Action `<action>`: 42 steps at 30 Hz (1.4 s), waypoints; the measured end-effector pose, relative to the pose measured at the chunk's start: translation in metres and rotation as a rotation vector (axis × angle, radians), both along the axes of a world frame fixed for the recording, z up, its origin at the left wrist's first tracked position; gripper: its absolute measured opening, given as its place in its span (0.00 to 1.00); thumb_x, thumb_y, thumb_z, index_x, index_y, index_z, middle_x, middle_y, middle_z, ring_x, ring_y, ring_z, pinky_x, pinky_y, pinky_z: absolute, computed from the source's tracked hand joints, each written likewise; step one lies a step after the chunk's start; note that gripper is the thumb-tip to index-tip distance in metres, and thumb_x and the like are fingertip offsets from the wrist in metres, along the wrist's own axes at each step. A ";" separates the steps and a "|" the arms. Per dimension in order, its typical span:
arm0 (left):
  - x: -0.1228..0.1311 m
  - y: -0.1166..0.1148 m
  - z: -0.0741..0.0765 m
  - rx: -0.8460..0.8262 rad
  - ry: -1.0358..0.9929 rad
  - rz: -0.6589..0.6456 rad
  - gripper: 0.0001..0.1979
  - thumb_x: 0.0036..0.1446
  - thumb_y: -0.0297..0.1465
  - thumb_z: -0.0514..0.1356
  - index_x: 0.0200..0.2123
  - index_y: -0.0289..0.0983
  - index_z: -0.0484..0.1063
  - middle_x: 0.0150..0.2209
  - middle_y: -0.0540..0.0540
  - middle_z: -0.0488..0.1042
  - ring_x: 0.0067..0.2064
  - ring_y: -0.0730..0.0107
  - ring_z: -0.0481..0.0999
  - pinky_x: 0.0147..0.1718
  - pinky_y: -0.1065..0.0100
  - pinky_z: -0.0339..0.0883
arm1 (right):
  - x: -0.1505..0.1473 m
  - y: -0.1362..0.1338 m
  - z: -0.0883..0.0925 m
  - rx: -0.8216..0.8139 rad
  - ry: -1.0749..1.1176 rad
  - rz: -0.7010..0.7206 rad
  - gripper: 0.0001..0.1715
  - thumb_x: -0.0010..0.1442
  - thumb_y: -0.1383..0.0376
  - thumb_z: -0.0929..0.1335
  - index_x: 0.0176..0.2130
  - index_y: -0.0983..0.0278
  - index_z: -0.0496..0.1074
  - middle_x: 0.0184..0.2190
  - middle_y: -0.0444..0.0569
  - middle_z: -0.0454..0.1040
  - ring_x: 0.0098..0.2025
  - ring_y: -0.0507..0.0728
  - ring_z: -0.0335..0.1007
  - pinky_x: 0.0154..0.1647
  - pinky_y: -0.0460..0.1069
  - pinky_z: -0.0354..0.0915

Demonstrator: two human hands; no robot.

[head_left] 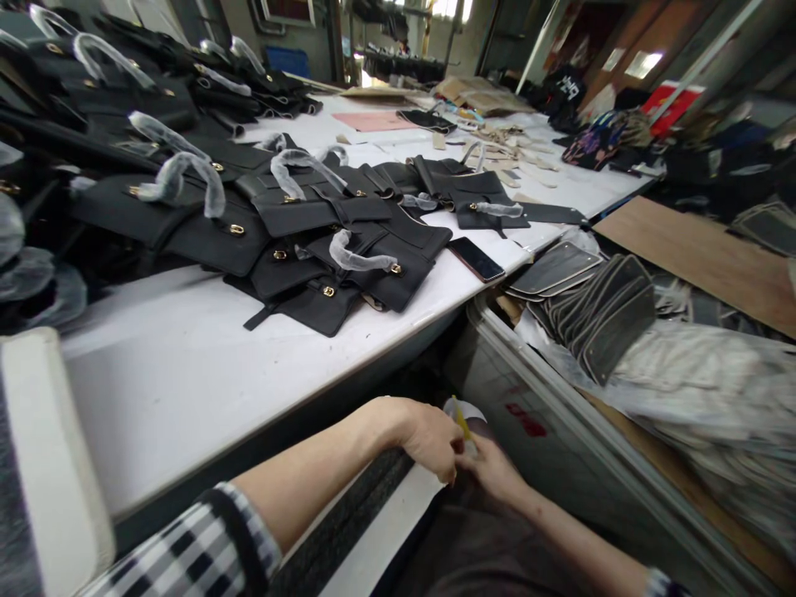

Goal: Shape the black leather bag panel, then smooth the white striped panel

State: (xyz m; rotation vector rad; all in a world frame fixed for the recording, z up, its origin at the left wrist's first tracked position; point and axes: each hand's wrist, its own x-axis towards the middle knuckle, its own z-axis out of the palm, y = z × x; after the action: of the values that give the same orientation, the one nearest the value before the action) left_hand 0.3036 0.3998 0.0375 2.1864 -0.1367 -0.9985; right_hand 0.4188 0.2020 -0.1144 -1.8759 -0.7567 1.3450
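Note:
My left hand (432, 439) is closed, its fingers curled down at the far end of a pale strip (385, 531) along a dark, fuzzy panel over my lap. What its fingertips pinch is hidden. Meeting it from the right, my right hand (494, 473) is closed around a thin yellow tool (461, 419) that points up between the hands; its kind is unclear. A rounded white piece (469, 410) shows just behind them. On the table beyond lie black bag pieces (323, 303) with gold fittings and plastic-wrapped handles (361, 253).
The white table (205, 373) has its edge just ahead of my arms. A phone (476, 259) lies near that edge. To the right, a metal-rimmed bin (560, 390) holds stacked dark panels (603, 307) and pale material (696, 365). A white padded edge (53, 464) stands at left.

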 end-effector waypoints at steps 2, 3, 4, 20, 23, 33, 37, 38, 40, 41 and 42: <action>0.001 0.000 0.000 -0.020 0.003 -0.001 0.31 0.50 0.29 0.59 0.59 0.30 0.65 0.49 0.40 0.78 0.51 0.55 0.76 0.44 0.64 0.69 | 0.030 -0.018 0.015 -0.054 0.009 0.007 0.28 0.56 0.44 0.70 0.35 0.68 0.68 0.23 0.45 0.71 0.22 0.52 0.69 0.23 0.46 0.65; 0.001 -0.001 0.000 -0.033 0.006 0.002 0.31 0.49 0.28 0.59 0.59 0.29 0.64 0.49 0.40 0.78 0.51 0.55 0.76 0.44 0.64 0.69 | 0.043 -0.027 0.027 -0.084 0.036 0.028 0.31 0.55 0.42 0.69 0.32 0.68 0.66 0.21 0.45 0.71 0.19 0.52 0.67 0.20 0.45 0.63; 0.002 -0.001 0.000 -0.047 0.010 0.007 0.31 0.49 0.27 0.59 0.58 0.29 0.64 0.49 0.39 0.78 0.51 0.56 0.76 0.44 0.65 0.69 | 0.053 -0.034 0.041 -0.106 0.077 0.060 0.31 0.55 0.42 0.69 0.32 0.68 0.67 0.21 0.47 0.73 0.19 0.53 0.69 0.19 0.45 0.64; 0.003 0.001 -0.014 0.043 -0.006 0.104 0.39 0.47 0.36 0.60 0.64 0.33 0.57 0.46 0.37 0.78 0.44 0.51 0.78 0.37 0.61 0.72 | 0.017 -0.001 0.094 -0.257 0.238 0.590 0.24 0.63 0.48 0.65 0.38 0.67 0.72 0.19 0.43 0.70 0.13 0.47 0.61 0.10 0.38 0.57; 0.004 0.004 -0.016 0.033 -0.002 0.092 0.41 0.47 0.36 0.60 0.65 0.33 0.55 0.46 0.38 0.78 0.45 0.51 0.78 0.37 0.61 0.72 | 0.010 -0.002 0.091 -0.269 0.293 0.553 0.26 0.63 0.46 0.64 0.37 0.67 0.73 0.19 0.43 0.70 0.12 0.47 0.61 0.10 0.38 0.57; 0.005 0.010 -0.017 -0.020 -0.038 0.072 0.39 0.49 0.35 0.60 0.65 0.32 0.56 0.50 0.36 0.77 0.48 0.51 0.78 0.42 0.60 0.72 | -0.015 -0.003 0.093 -0.345 0.483 0.358 0.31 0.61 0.41 0.63 0.40 0.66 0.70 0.15 0.42 0.68 0.10 0.48 0.60 0.08 0.39 0.56; 0.003 0.014 -0.017 -0.037 -0.081 0.044 0.35 0.50 0.33 0.60 0.62 0.34 0.60 0.49 0.38 0.77 0.47 0.54 0.78 0.42 0.63 0.72 | -0.026 -0.004 0.094 -0.332 0.454 0.300 0.31 0.62 0.41 0.62 0.42 0.66 0.70 0.15 0.41 0.68 0.10 0.48 0.60 0.08 0.39 0.57; 0.003 0.015 -0.017 -0.033 -0.087 0.039 0.34 0.51 0.33 0.60 0.62 0.35 0.61 0.49 0.39 0.77 0.48 0.54 0.78 0.42 0.63 0.72 | -0.028 -0.003 0.095 -0.334 0.441 0.289 0.30 0.62 0.42 0.62 0.42 0.66 0.70 0.15 0.42 0.68 0.10 0.48 0.59 0.08 0.39 0.57; 0.004 0.018 -0.017 -0.022 -0.097 0.030 0.32 0.51 0.33 0.60 0.60 0.36 0.62 0.49 0.40 0.77 0.48 0.55 0.78 0.42 0.65 0.72 | -0.032 -0.001 0.098 -0.342 0.410 0.264 0.31 0.62 0.42 0.62 0.42 0.67 0.70 0.15 0.42 0.67 0.10 0.48 0.59 0.08 0.39 0.55; 0.004 0.020 -0.017 -0.021 -0.102 0.027 0.31 0.52 0.33 0.60 0.60 0.36 0.62 0.49 0.40 0.78 0.48 0.55 0.78 0.42 0.65 0.72 | -0.034 0.000 0.099 -0.347 0.399 0.254 0.31 0.62 0.42 0.62 0.42 0.67 0.70 0.15 0.42 0.67 0.10 0.48 0.59 0.07 0.39 0.55; 0.005 0.021 -0.018 -0.025 -0.105 0.023 0.30 0.52 0.32 0.60 0.59 0.36 0.63 0.48 0.40 0.78 0.48 0.56 0.78 0.42 0.65 0.72 | -0.036 0.001 0.100 -0.349 0.391 0.240 0.31 0.62 0.41 0.62 0.42 0.67 0.69 0.14 0.42 0.67 0.10 0.48 0.58 0.07 0.39 0.54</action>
State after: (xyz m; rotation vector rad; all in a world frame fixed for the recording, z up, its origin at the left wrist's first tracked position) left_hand 0.3084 0.4212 0.0200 2.2134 -0.1716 -0.8653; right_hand 0.3832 0.2032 -0.0140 -1.7266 -0.5835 2.0314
